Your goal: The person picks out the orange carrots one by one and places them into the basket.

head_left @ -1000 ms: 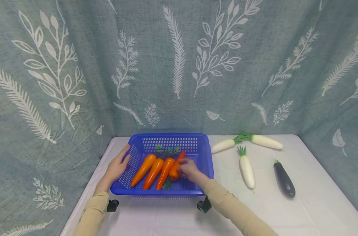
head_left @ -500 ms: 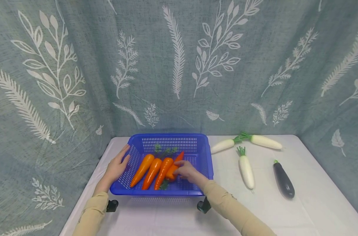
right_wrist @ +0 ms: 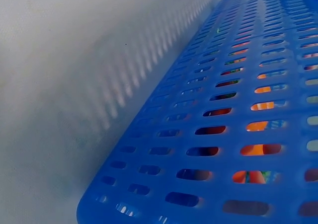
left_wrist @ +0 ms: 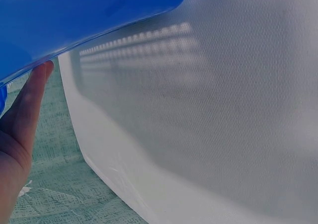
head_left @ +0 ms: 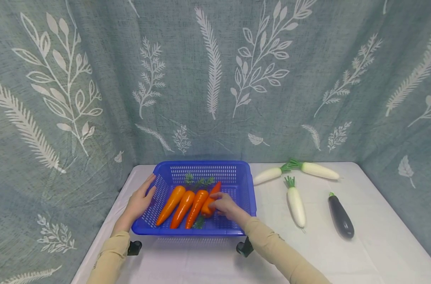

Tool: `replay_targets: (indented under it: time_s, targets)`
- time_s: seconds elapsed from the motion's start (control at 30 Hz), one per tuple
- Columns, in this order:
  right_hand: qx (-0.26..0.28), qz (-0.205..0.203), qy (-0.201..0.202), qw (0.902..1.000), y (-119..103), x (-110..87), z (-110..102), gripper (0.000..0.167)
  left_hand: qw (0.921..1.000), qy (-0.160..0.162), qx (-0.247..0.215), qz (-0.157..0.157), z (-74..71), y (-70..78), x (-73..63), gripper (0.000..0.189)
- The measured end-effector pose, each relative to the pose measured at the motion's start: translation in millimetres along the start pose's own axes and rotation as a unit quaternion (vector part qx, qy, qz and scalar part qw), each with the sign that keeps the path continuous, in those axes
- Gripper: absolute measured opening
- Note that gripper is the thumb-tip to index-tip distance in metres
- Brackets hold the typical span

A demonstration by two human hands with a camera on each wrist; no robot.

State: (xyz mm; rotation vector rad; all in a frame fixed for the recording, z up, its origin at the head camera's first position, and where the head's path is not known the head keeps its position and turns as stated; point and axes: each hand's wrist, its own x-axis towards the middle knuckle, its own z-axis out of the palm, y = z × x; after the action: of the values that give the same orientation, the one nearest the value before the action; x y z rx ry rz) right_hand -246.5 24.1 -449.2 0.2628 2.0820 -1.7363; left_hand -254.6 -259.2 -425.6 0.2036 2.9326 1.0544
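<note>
A blue plastic basket [head_left: 249, 189] with slotted walls stands on the table, and several orange carrots [head_left: 170, 206] lie side by side in it. My left hand [head_left: 139, 202] rests on the basket's left rim with fairly straight fingers. In the left wrist view, part of that hand [left_wrist: 22, 119] touches the basket's edge [left_wrist: 99, 15] from outside. Inside the basket, the fingers of my right hand [head_left: 227, 205] are curled on the rightmost carrot [head_left: 207, 209] and partly cover it. The right wrist view shows only the basket wall [right_wrist: 198, 139], with orange behind its slots.
Right of the basket lie three white radishes: one near the basket [head_left: 267, 175], one at the back [head_left: 321, 170] and one in front [head_left: 296, 207]. A dark eggplant [head_left: 341, 216] lies farther right on the white tablecloth [head_left: 371, 252]. A patterned curtain [head_left: 201, 79] hangs behind.
My right hand shifted the rightmost carrot a little left, against the neighbouring carrot, then slightly back right. The left hand has stayed on the rim.
</note>
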Motion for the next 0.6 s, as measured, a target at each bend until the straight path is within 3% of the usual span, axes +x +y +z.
replay_targets:
  time_s: [0.13,0.23,0.33,0.4,0.47,0.6]
  targets:
    - [0.005,-0.008,0.022,0.9997,-1.3,-1.6,-2.3,0.045,1.0000,-0.003,-0.001,-0.003,0.3,-0.9,0.8,0.051]
    - [-0.008,-0.041,0.075,0.9964,-3.1,-2.8,-4.4,0.045,1.0000,-0.002,-0.003,-0.003,0.5,-1.1,1.3,0.051]
    - [-0.038,-0.104,0.142,0.9836,-5.2,-3.8,-6.6,0.043,1.0000,0.002,-0.005,0.000,1.0,-1.5,1.3,0.050]
    - [-0.053,-0.150,0.167,0.9730,-5.8,-5.3,-9.0,0.041,1.0000,0.006,-0.005,0.003,1.4,-1.9,1.4,0.050]
    - [-0.053,-0.196,0.165,0.9653,-6.6,-8.6,-13.9,0.039,0.9999,0.011,-0.005,0.006,1.9,-2.5,1.5,0.049]
    - [-0.033,-0.255,0.122,0.9585,-9.8,-19.5,-31.5,0.036,0.9993,0.030,0.004,0.022,1.9,-2.0,0.9,0.046]
